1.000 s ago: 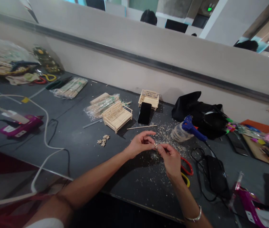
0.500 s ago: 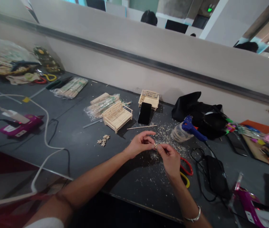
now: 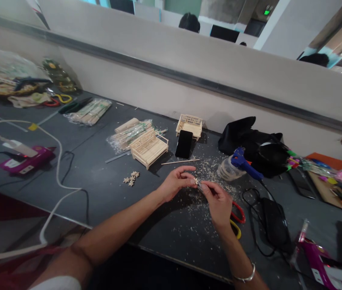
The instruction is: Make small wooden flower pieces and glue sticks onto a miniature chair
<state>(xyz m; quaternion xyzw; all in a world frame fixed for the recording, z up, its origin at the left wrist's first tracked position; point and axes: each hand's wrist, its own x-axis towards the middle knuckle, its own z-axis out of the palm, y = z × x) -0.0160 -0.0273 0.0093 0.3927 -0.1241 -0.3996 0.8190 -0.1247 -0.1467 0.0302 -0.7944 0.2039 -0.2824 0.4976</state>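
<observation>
A: What is being done at this moment?

B: A small pale wooden flower-shaped piece [image 3: 196,181] is pinched at the fingertips of the left hand [image 3: 175,184], its other fingers loosely spread. By the narrowed right hand [image 3: 219,201] a small grey thing [image 3: 200,186] is held against or just beside it; what it is cannot be told. Close fingertip work on the piece is judged to be under way.

A: And what is called for by a move from here?

B: A light, steady pinch, it is judged, since the thin petals could be snapped.

A: How is the room bounded?

B: On the right, tightly: red-and-yellow-handled scissors [image 3: 238,212] are partly hidden by the right hand, and a clear round plastic tub [image 3: 228,172] is stood beyond, a blue glue gun [image 3: 241,160] laid over it. Ahead, a thin pale wooden stick [image 3: 180,162] is met. Wider spacing is found leftward, where similar pale flower pieces [image 3: 131,183] are clustered. The dark grey table's [image 3: 165,233] front edge is crossed by both forearms.
</observation>
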